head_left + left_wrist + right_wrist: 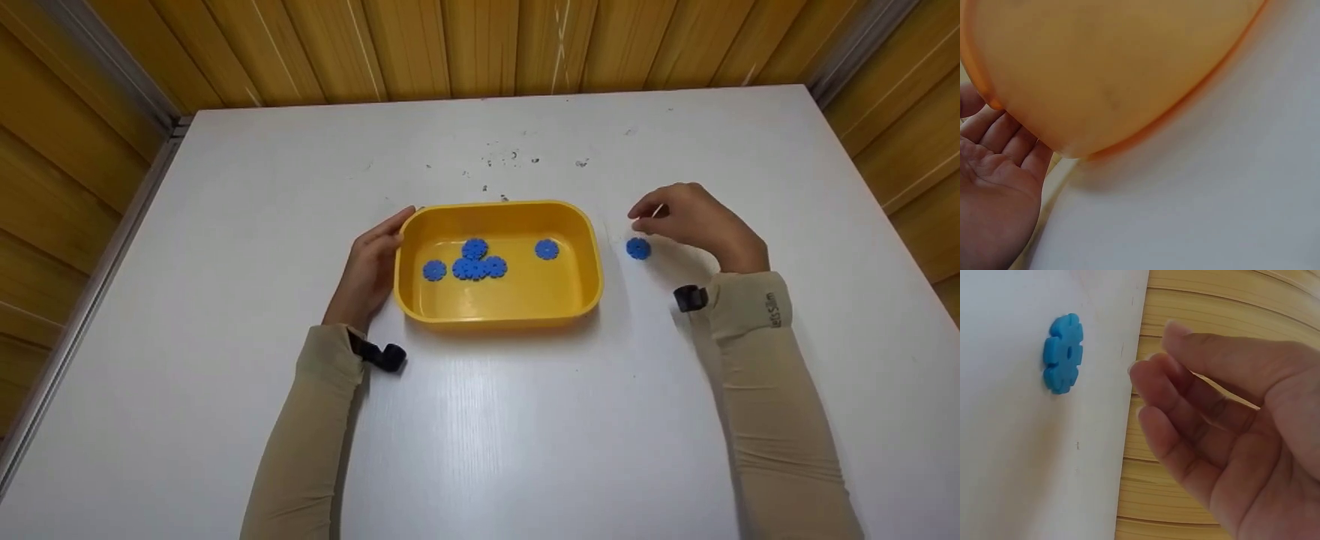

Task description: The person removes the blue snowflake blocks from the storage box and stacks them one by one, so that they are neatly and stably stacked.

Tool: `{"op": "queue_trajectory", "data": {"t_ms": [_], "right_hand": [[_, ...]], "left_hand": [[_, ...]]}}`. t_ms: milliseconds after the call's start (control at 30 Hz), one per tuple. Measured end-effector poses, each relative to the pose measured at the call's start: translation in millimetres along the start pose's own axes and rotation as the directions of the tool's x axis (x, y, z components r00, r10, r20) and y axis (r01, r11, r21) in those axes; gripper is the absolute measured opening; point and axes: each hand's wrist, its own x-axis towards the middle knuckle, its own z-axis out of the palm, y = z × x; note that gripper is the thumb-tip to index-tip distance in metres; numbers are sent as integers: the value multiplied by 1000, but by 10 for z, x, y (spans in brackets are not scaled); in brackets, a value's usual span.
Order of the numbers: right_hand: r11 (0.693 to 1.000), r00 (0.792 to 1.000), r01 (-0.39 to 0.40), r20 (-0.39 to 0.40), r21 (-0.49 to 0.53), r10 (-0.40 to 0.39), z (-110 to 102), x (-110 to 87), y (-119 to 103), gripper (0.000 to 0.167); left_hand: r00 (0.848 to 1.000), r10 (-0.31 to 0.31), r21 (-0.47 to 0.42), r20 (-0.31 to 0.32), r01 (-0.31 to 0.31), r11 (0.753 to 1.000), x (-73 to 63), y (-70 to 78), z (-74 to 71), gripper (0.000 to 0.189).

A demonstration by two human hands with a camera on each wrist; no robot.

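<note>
A yellow plastic tub [499, 321] stands mid-table with several blue notched discs [547, 250] in it, some overlapping in a cluster left of its middle. At its left end my left hand [373, 262] holds the tub, thumb at the rim and fingers along the outer wall; the left wrist view shows the palm [999, 191] beside the wall. To the right of the tub, another blue notched disc [638, 248] lies on the table. My right hand [697, 221] hovers just above and beyond this disc [1064, 354], its fingers loosely bent, a gap before the thumb, nothing held.
The white table [480, 420] carries small dark marks [514, 156] behind the tub. Yellow wood-look panels [480, 49] wall the back and both sides. Each wrist wears a black camera mount [690, 298] over a beige sleeve [772, 405].
</note>
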Motion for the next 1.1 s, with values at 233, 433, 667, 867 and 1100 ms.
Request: {"op": "queue_trajectory", "data": {"t_ms": [233, 433, 667, 867, 1100], "right_hand": [[998, 998, 62, -10, -11, -62, -50, 11, -168, 32], [993, 993, 116, -18, -33, -117, -59, 43, -308, 29], [987, 988, 152, 15, -45, -151, -65, 97, -530, 28], [983, 984, 168, 68, -71, -164, -63, 171, -745, 30], [979, 978, 185, 117, -87, -175, -5, 259, -968, 31]], "left_hand": [[1000, 4, -1, 11, -4, 1000, 17, -25, 23, 49], [1000, 9, -6, 21, -8, 1000, 46, -47, 33, 49], [1000, 3, -13, 14, -3, 1000, 54, -46, 29, 49], [1000, 2, -4, -2, -2, 1000, 48, -36, 22, 48], [1000, 4, -4, -3, -4, 1000, 53, -40, 13, 46]]}}
